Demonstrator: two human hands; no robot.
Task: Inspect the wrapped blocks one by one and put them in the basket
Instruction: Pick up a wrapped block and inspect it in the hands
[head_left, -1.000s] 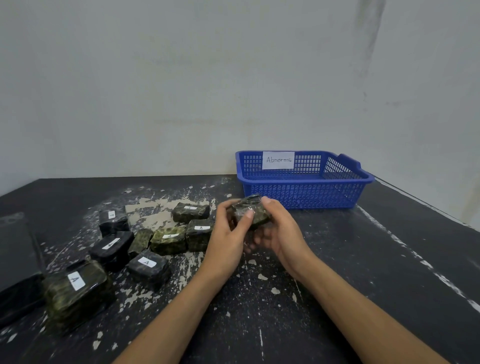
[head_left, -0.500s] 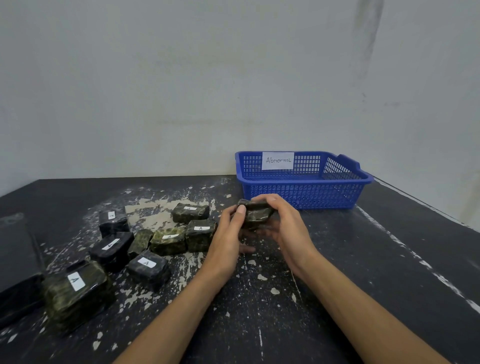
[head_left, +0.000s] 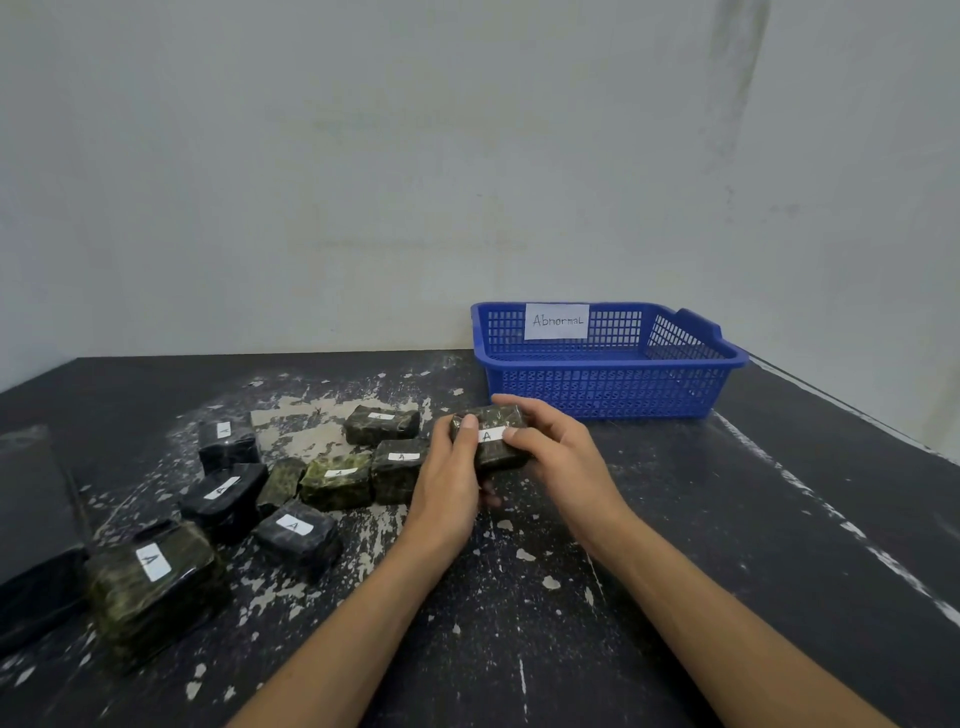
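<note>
Block (head_left: 497, 453), long axis left-right and label (head_left: 488, 435) toward camera, sits gripped between left hand (head_left: 449, 483) and right hand (head_left: 561, 457).

Glossy film-wrapped block (head_left: 493, 436); blue plastic mesh basket (head_left: 608, 387); scuffed table (head_left: 727, 519).

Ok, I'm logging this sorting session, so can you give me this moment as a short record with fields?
Held item: wrapped block, greenish, white label marked A facing the camera
Left hand: grips the block's left end
Right hand: grips the block's right end
Basket: blue, labelled Abnormal, behind the hands; no block shows above its rim
Loose blocks: cluster on the table left of the hands, several labelled A
Table: black, flecked white
</note>
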